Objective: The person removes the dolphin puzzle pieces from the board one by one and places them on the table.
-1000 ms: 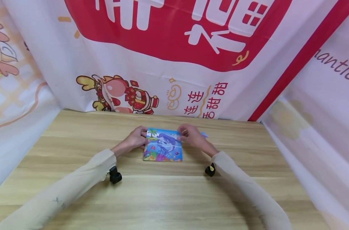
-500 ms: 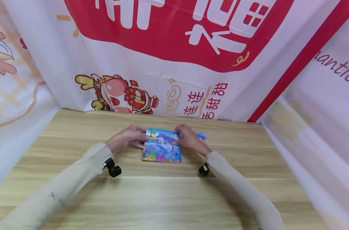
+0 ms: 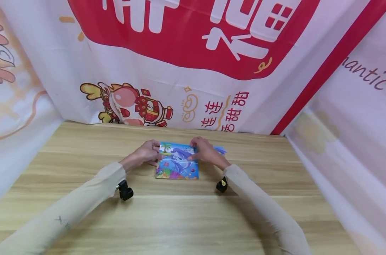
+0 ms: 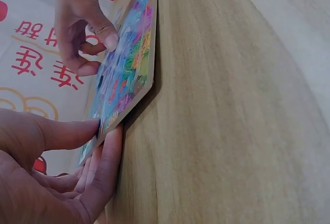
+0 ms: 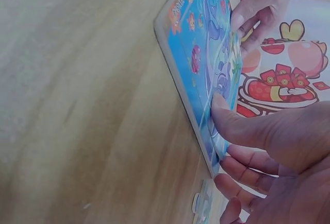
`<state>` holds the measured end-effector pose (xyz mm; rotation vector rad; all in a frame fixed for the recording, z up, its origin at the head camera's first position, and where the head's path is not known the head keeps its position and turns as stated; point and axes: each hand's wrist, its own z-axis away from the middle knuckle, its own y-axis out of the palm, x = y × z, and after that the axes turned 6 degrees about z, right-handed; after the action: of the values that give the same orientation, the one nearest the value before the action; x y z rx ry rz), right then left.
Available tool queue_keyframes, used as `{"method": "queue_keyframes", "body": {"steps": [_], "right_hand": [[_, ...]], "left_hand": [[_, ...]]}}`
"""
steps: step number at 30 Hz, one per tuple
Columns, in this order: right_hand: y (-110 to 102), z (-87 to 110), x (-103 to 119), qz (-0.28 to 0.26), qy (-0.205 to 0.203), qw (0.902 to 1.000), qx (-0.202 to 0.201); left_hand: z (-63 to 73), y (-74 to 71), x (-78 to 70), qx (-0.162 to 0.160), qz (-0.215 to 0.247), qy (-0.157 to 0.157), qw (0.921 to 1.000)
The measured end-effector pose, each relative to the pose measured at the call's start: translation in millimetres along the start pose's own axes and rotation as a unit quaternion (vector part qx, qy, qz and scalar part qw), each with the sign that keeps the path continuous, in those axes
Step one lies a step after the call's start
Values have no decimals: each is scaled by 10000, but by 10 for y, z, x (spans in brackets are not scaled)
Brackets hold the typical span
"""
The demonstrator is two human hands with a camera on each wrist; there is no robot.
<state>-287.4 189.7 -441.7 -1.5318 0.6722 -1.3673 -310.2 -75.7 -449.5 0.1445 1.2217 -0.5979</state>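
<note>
A thin square board printed with blue dolphins, a palm tree and coral (image 3: 177, 169) lies at mid-table, its pale edge showing in the left wrist view. My left hand (image 3: 146, 151) grips its left side. Seen from the left wrist, the thumb (image 4: 72, 133) rests on the picture and the fingers reach beneath the edge. My right hand (image 3: 207, 151) is at the upper right corner. In the right wrist view its thumb (image 5: 240, 123) presses on the printed face, while the other fingers curl at the board's edge. Part of the picture is hidden under the right hand.
A small blue flat piece (image 3: 219, 150) lies on the wooden table (image 3: 180, 219) just beyond my right hand. Printed cloth (image 3: 173, 99) hangs behind the table, with more cloth along the left and right sides. A small black camera (image 3: 126, 193) sits at the left wrist.
My right hand has slid left from the board's right edge, its thumb and index now farther over the picture. The left hand keeps to the left edge. The board stays about where it was.
</note>
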Motion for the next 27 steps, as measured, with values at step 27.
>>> {"method": "queue_keyframes", "body": {"steps": [27], "right_hand": [[35, 131, -114, -2511, 135, 9638, -888]], "left_hand": [[9, -28, -8, 9, 85, -113, 9999]]}}
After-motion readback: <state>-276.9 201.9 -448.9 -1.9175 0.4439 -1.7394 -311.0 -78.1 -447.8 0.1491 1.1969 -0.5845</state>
